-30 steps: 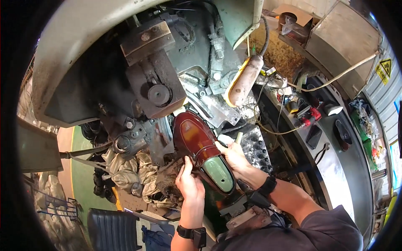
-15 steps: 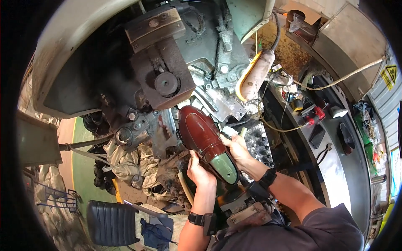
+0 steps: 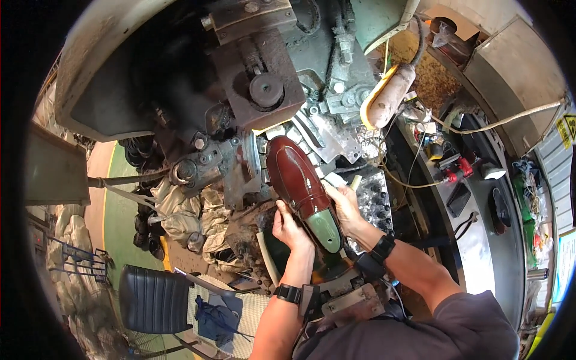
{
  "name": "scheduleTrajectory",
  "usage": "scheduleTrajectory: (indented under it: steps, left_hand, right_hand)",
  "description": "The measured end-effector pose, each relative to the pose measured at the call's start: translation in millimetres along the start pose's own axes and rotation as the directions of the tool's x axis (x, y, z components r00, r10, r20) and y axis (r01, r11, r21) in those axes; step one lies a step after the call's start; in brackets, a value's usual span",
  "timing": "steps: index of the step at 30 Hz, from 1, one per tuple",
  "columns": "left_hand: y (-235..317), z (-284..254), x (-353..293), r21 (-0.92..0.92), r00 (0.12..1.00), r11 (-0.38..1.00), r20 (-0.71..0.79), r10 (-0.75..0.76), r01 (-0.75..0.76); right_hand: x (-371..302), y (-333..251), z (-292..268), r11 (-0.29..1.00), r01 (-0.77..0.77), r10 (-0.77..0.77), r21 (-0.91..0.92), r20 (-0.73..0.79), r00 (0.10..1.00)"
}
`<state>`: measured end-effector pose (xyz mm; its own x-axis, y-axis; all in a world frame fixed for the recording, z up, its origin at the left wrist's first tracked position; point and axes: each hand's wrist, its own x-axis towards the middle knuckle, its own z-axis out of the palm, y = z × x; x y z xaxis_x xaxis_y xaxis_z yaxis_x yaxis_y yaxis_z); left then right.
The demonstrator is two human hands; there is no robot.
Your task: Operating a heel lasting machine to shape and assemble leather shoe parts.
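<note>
you hold a glossy brown shoe upper (image 3: 295,175) stretched over a green last (image 3: 324,230), toe end pushed up into the steel plates of the big machine (image 3: 264,102), heel end toward you. your left hand (image 3: 290,227) cups the left side of it, fingers pressed together along the edge, thumb on top. your right hand (image 3: 345,204) grips the right side, fingers curled round under the leather; their tips are hidden. held from both sides like this, the shoe probably stays square to the plates and level.

along the right edge of the machine runs a dark bench (image 3: 480,240) with small red tools (image 3: 456,171) and a black flat item. at the far right corner a yellow triangular warning sign (image 3: 564,127) sits on the wall. a cream padded lever (image 3: 387,99) hangs just above the shoe. a black chair (image 3: 153,299) stands at the lower left.
</note>
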<state>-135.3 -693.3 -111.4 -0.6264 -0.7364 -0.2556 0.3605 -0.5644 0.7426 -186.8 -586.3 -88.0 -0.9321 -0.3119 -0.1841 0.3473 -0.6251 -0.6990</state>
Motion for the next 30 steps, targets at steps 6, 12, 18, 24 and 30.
scheduleTrajectory:
  steps: [6, 12, 18, 24, 30]
  left_hand:
    - [6, 7, -4, -0.006, 0.996, 0.998, -0.054, -0.07, 0.07]
    - [15, 9, -6, -0.072, 0.985, 0.983, -0.025, -0.171, 0.169]
    - [29, 20, -12, -0.042, 0.979, 0.979, -0.014, -0.202, 0.201]
    - [30, 23, -12, 0.012, 0.978, 0.98, -0.064, -0.2, 0.201]
    - [38, -110, 30, 0.308, 0.987, 0.943, 0.133, 0.085, -0.123]
  right_hand:
    - [-2, -10, 6, 0.997, -0.075, 0.076, 0.03, -0.025, 0.997]
    - [-9, -16, 18, 0.994, -0.085, 0.09, 0.074, -0.068, 0.994]
    - [-10, -19, 19, 0.994, -0.086, 0.089, 0.064, -0.055, 0.994]
    - [-12, -15, 11, 0.996, -0.066, 0.061, -0.058, -0.076, 0.995]
    - [-21, -25, -3, 0.829, -0.148, 0.129, -0.539, -0.074, 0.989]
